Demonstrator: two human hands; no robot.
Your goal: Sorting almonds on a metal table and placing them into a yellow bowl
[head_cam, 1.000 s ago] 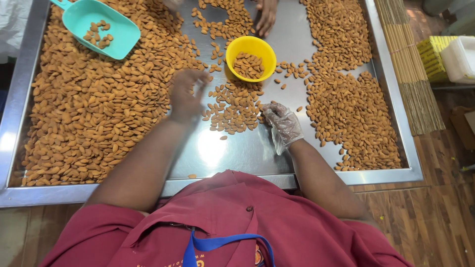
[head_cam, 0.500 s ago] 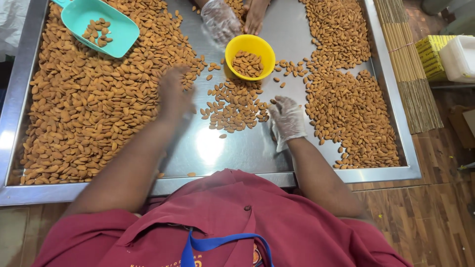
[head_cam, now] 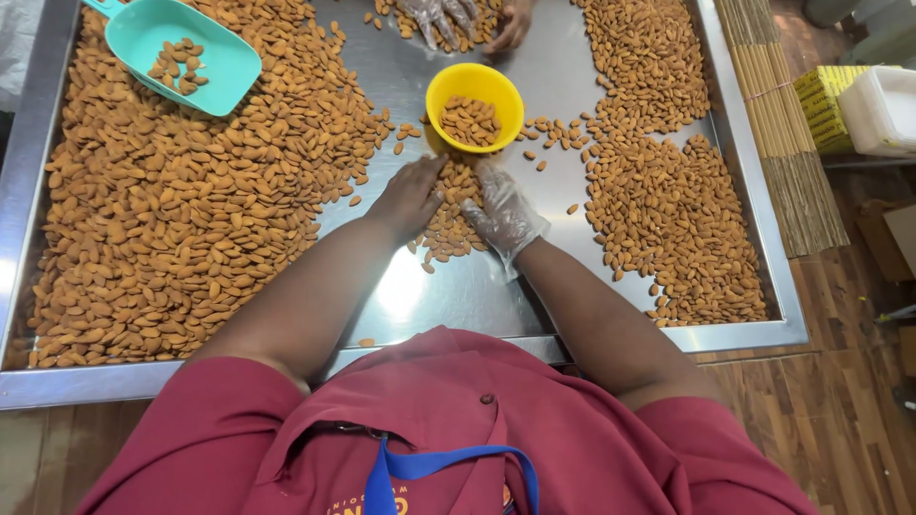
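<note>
Looking straight down from a head camera, the view shows a person in a dark red top working at a steel counter (head_cam: 477, 296) with a raised rim, spread with almonds. The left hand (head_cam: 412, 195) is bare and lies flat, fingers stretched out and apart, on a small pile of almonds (head_cam: 448, 224) in the middle of the counter, gripping nothing that can be seen. The right hand (head_cam: 503, 212), in a thin clear glove, rests just beside it on the same pile, fingers spread loosely; whether any almond is pinched beneath either palm is hidden. Just beyond both sets of fingertips stands a yellow bowl (head_cam: 474, 105), partly filled with almonds. To the left lies a large heap of almonds (head_cam: 181, 210), and on its far corner sits a teal scoop (head_cam: 181, 48) with a few almonds inside, its handle cut off by the top edge. To the right runs another long heap (head_cam: 668, 181). At the top edge, another person's hands (head_cam: 458, 17), one gloved, reach into the almonds, mostly out of frame. Beyond the counter's right rim are bundled sticks (head_cam: 778, 114) and a white tub (head_cam: 883, 110), only partly visible.
</note>
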